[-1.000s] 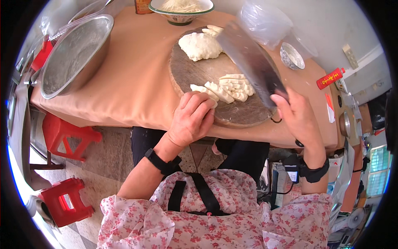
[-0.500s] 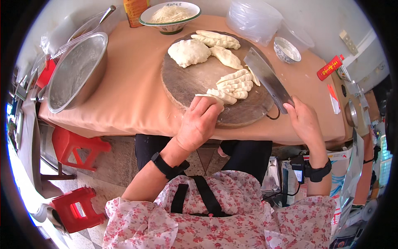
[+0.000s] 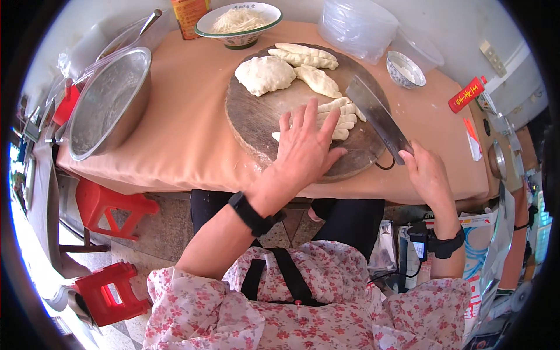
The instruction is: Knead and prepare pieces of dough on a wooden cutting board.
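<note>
My left hand [image 3: 304, 146], fingers spread, is over the cut dough strips [image 3: 344, 118] on the round wooden board [image 3: 251, 122], hiding part of them; I cannot tell whether it touches them. My right hand [image 3: 427, 175] grips the handle of a cleaver [image 3: 373, 109], whose blade slants up-left beside the strips at the board's right. Toward the back of the board lie a large pale dough lump [image 3: 263, 74], a long dough piece [image 3: 303, 56] and a shorter one [image 3: 318, 80].
A steel basin [image 3: 108, 102] stands left on the cloth-covered table [image 3: 181, 116]. Behind the board are a bowl of shreds [image 3: 238, 22] and plastic containers [image 3: 356, 26]; rightward, a small bowl [image 3: 404, 68] and red can [image 3: 466, 93]. Red stools [image 3: 111, 294] sit lower left.
My left hand has left its curled grip at the strips' near-left end and moved up and right over them, fingers now spread. The cleaver, raised and blurred earlier, now slants steadily at the right.
</note>
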Demonstrator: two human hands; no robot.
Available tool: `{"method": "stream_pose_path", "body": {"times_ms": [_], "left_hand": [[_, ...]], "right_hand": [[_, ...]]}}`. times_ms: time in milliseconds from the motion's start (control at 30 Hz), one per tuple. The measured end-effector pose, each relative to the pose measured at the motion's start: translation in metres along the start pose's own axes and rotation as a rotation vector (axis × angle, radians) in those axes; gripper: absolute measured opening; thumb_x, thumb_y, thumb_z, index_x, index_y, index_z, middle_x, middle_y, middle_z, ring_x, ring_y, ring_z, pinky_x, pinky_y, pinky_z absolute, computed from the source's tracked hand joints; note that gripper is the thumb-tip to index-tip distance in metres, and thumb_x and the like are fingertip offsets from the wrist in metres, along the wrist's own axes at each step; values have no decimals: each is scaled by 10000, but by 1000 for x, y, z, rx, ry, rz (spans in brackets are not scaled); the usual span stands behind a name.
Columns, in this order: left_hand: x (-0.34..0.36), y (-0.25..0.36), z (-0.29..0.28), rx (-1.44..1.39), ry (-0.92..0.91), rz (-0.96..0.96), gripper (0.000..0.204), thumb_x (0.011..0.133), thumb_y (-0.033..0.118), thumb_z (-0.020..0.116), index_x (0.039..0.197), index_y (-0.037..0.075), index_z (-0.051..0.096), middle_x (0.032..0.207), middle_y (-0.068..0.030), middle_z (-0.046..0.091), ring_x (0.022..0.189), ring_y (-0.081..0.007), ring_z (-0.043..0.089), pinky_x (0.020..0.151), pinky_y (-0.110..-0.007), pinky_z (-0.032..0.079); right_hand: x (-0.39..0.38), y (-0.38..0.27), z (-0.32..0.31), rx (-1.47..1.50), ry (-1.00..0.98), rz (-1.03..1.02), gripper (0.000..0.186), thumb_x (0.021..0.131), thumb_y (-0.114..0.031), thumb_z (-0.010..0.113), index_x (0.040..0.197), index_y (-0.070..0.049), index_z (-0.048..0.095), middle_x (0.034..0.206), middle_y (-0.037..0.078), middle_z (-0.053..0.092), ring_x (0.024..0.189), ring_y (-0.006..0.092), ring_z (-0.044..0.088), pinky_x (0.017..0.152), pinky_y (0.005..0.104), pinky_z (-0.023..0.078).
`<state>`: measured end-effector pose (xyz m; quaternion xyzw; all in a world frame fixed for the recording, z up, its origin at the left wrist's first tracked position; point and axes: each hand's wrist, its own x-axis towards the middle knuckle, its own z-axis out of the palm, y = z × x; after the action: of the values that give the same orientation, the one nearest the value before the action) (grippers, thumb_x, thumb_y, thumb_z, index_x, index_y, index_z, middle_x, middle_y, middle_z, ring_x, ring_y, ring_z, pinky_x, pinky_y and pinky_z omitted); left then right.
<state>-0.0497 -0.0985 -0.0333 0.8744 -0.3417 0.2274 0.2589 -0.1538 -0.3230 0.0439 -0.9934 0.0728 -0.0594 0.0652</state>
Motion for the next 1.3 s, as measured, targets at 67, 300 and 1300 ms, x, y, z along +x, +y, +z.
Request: {"method": "stream_pose_path", "body": {"times_ms": [67, 300, 1300], "left_hand": [[7, -5, 5, 13, -86, -22, 564, 825, 329, 714, 1332, 157, 535, 1360, -193, 482, 1246, -361, 474, 1018, -526, 347], [7, -35, -12, -75, -224, 86, 324, 847, 165, 674, 1164, 231, 672, 1301, -77, 577, 1238, -301, 507, 1026, -481, 364], [-27, -37, -22, 3, 18, 48, 487, 839, 356, 678, 1248, 108, 586, 1288, -59, 544, 1277, -244, 465, 1103, -566, 225]], "right_hand": [[-2, 6, 4, 66, 58, -57, 236, 964, -222, 524, 947, 10, 561, 797, 240, 637, 778, 439, 620, 690, 516, 464], [-5, 6, -4, 55, -4, 22, 242, 965, -228, 526, 939, 10, 557, 755, 241, 616, 756, 442, 611, 671, 512, 451], [8, -46, -28, 120, -214, -191, 235, 958, -198, 559, 867, 13, 506, 686, 245, 532, 668, 452, 547, 587, 493, 402]]}}
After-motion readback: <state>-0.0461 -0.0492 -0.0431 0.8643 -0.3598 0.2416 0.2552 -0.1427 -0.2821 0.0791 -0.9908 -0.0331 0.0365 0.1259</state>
